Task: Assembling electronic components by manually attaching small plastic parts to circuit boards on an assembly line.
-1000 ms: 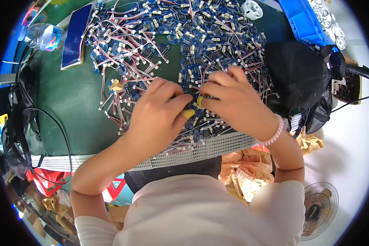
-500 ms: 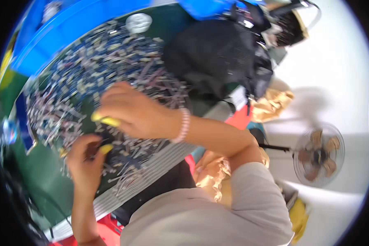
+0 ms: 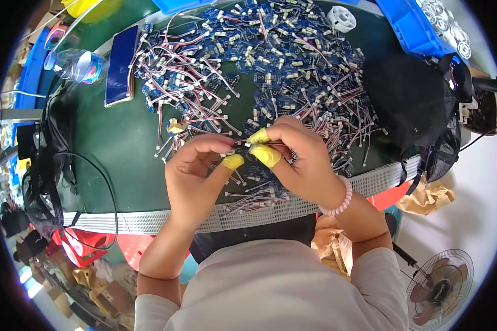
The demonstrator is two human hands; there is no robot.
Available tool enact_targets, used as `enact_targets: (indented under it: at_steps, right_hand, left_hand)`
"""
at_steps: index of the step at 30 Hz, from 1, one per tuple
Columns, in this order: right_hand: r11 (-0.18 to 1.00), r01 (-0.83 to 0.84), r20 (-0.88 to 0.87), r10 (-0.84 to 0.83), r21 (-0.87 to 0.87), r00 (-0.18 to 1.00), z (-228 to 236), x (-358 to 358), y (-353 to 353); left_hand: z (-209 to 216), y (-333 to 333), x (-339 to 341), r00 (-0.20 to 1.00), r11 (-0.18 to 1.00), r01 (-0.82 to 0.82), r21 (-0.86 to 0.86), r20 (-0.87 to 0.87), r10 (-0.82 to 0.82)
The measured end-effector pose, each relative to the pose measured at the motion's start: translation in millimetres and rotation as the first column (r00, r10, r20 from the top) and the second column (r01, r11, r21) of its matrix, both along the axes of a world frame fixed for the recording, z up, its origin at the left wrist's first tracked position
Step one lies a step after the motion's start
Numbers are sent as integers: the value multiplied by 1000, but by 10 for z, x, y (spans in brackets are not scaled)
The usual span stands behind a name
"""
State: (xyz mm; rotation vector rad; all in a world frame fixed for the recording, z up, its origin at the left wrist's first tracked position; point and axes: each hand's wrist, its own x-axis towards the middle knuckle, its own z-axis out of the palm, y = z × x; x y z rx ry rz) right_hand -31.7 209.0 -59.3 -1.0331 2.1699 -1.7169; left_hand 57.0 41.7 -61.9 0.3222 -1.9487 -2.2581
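Observation:
My left hand (image 3: 190, 174), with yellow wrapping on its thumb, pinches a small circuit board (image 3: 238, 150) that its fingers partly cover. Close beside it, yellow covers the thumb and forefinger of my right hand (image 3: 303, 163), closed on a thin cable (image 3: 249, 145) with a white plug. The plug is at the board's edge; whether it sits in the socket I cannot tell. Beneath and beyond both hands lie a large heap of blue circuit boards (image 3: 281, 52) and many loose cables with white plugs (image 3: 188, 77).
A dark blue phone-like slab (image 3: 121, 66) and a clear plastic bottle (image 3: 77, 66) lie at the left. A white spool (image 3: 342, 19) stands beyond the heap, near a blue bin (image 3: 411, 27). On the right is a black bag (image 3: 400, 102); a fan (image 3: 440, 289) stands below.
The view has swung round and sharpened. My hands, earlier apart with the right one farther over the heap, are now fingertip to fingertip, with the cable plug at the board.

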Motion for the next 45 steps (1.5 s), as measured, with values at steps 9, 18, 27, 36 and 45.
enact_targets:
  at_steps: [9,18,27,36,45]
  right_hand:
    - [997,-82,-53,82,3,995,-64,-7,-94]
    - [989,-144,-185,147,27,972,-41,-69,-124]
    - [954,-150,-270,220,259,937,118,-19,-98]
    - [987,-156,-217,162,44,963,42,-18,4]
    - [846,472,-631,-227,250,742,165,-528,283]
  left_hand:
    - [68,46,43,995,992,-75,105,80,67]
    - [26,-54,63,999,993,15,-119,-34,-19]
    - [29,-14,116,998,996,-41,-75,41,44]
    - [161,-48,138,994,995,100,-23,-42,-101]
    - [449,-727,-376,951,812,-297,-503,-231,205]
